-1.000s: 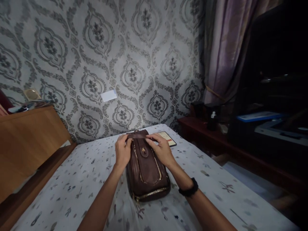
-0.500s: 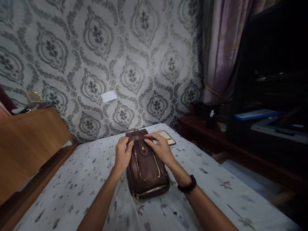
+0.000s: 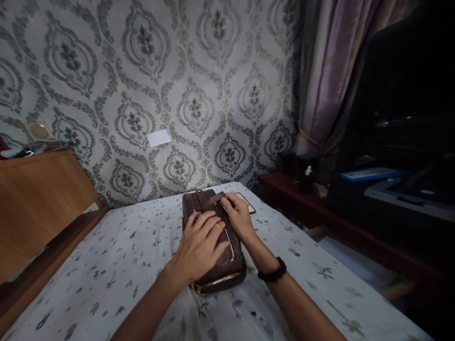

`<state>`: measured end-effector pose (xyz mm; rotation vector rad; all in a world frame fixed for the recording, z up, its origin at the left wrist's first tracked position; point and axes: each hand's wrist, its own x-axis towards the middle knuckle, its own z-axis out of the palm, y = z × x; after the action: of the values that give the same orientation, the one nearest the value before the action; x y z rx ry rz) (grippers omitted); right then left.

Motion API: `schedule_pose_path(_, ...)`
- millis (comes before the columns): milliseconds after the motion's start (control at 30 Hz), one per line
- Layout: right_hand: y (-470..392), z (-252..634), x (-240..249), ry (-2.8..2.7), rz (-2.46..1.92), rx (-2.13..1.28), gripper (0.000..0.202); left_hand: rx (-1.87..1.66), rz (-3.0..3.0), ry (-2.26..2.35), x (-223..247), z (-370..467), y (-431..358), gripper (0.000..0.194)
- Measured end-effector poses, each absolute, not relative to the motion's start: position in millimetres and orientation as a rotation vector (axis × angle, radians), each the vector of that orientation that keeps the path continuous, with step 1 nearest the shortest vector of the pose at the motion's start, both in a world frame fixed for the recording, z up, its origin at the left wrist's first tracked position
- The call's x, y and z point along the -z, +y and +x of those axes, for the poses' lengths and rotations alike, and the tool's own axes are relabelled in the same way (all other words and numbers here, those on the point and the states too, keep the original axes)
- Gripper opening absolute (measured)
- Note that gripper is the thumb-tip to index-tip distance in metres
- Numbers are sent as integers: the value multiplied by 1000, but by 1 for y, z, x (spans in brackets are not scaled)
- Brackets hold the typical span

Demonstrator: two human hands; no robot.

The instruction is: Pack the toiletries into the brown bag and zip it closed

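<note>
My left hand [image 3: 201, 244] lies spread flat on the brown leather zippered bag [image 3: 213, 237] on the patterned bedsheet [image 3: 106, 279], hiding its front. My right hand [image 3: 240, 219] pinches its strap [image 3: 209, 201], half-covering a dark phone [image 3: 248, 202].

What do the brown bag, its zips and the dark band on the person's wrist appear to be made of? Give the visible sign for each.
Brown bag: probably leather or imitation, with a soft sheen and creases.
Zips: gold-coloured metal, by their glint.
Wrist band: black and matte, perhaps beads or cord; too small to tell.
</note>
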<state>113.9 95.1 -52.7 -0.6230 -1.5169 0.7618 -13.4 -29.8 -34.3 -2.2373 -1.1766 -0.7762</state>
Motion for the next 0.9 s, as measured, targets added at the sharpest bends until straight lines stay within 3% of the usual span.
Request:
schedule_pose_path(100,97,114,54,-1502,-639,-755,26,678,-2205,-1265,34,-10,-23,29)
schedule_pose_path(233,97,114,53,-1507,-646,-766,27,654,-2166,-1258,40,-10,-18,18)
schedule_pose_path(900,87,113,52,-1548,-651,-731,25,832,-2157,-1298,41,-9,-21,21)
